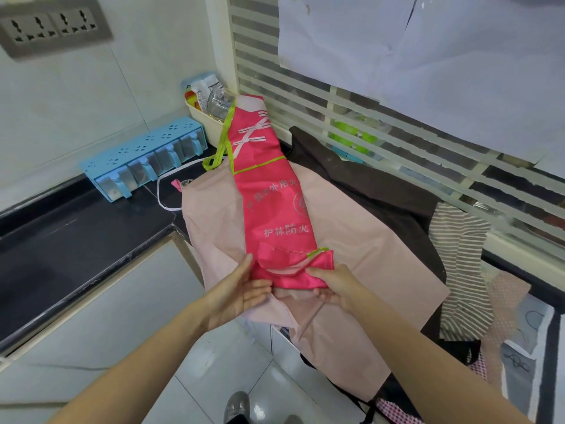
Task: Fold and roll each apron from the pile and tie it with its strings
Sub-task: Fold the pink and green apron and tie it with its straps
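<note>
1. Black counter (pixel 76 240) runs along a white tiled wall into a corner, with a slatted window (pixel 367 123) on the right and a socket plate (pixel 53 26) high on the wall
2. Against the wall stands a blue spice rack (pixel 143 156); a cream tub (pixel 208 116) of packets sits in the corner behind it
3. Pile on the counter: a pale pink apron (pixel 351 240) spread on top, a dark apron (pixel 382 185) under it toward the window, a striped one (pixel 464 270) at the right edge
4. Pink apron (pixel 269 191), folded lengthwise into a narrow strip with white printing, lies on the pale pink one, running from the near edge back toward the tub
5. Its green strap (pixel 224 139) trails off the left side near the top, looped at the end
6. Left hand (pixel 241 289) is at the strip's near left corner, fingers nearly straight and spread, tips touching the cloth
7. Right hand (pixel 336 286) grips the near right corner, thumb on top, fingers curled beneath the hem
8. White string (pixel 162 197) curves over the counter left of the pile
9. Below, white floor tiles and a shoe (pixel 237 407) show
</note>
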Available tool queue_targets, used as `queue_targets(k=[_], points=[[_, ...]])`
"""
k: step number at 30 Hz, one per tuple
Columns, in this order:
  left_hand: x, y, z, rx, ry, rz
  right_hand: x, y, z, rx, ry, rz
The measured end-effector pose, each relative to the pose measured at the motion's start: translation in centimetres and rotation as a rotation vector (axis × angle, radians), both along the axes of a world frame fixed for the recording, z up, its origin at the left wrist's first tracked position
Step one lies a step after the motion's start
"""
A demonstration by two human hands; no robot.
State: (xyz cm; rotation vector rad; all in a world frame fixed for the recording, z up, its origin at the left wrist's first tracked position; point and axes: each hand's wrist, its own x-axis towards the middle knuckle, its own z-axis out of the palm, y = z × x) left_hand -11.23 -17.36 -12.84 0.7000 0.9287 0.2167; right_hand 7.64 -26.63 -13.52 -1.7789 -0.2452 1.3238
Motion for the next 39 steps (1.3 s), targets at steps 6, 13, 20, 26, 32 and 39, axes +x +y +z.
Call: queue_targets(k=[6, 13, 20, 26, 32, 39], points=[[1.7, -0.2, -1.0, 0.445, 0.339, -0.099, -0.7, 1.2, 0.1, -0.078, -0.046, 0.007], [0.5, 1.1, -0.6, 0.198, 0.306, -0.079, 1.3, 1.2, 0.9, 0.053, 0.208, 0.005], [-0.1, 1.4, -0.8, 0.06, 0.293, -0.119, 0.8, 0.4, -0.4, -0.074, -0.005, 0.041], [0.3, 1.6, -0.9, 0.095, 0.351, -0.192, 0.7, 0.5, -1.0, -0.133, -0.14, 0.111], [-0.1, 1.8, -0.8, 0.071, 0.416, -0.251, 0.9, 0.9, -1.4, -0.171, -0.394, 0.251], [-1.1, 1.9, -1.5, 0.424, 0.517, -0.268, 0.6, 1.0, -2.1, -0.225, -0.629, 0.386]])
